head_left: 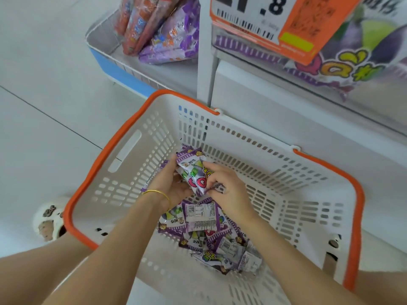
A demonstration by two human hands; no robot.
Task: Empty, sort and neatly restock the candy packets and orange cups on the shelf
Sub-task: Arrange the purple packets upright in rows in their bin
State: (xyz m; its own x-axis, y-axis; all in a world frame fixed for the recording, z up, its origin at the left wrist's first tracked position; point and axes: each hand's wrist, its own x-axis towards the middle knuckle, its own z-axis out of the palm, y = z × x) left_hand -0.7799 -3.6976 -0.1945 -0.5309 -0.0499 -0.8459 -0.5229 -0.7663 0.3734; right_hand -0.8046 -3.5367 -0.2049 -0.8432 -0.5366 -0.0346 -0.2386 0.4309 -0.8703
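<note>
- One white basket (pixel 308 194) with an orange rim stands on the floor against the shelf unit (pixel 253 102). In it lies a loose heap of purple candy packets (pixel 204 225), some face up and some showing barcodes.
- The left hand (pixel 174 186) and right hand (pixel 226 190) are both curled round a small bunch of packets (pixel 192 170), held together just above the heap. A gold bangle (pixel 157 193) sits on the left wrist.
- The low shelf tray (pixel 114 69), upper left, holds red-orange bags (pixel 136 25) leaning beside one purple bag (pixel 174 40).
- Counted: one basket, two hands, one price tag (pixel 259 16).
- The heap overlaps too much to count, and the number of packets in the bunch is unclear.
- The tag hides part of a blurred large purple packet (pixel 356 62). A slipper (pixel 48 219) peeks out beside the basket.
</note>
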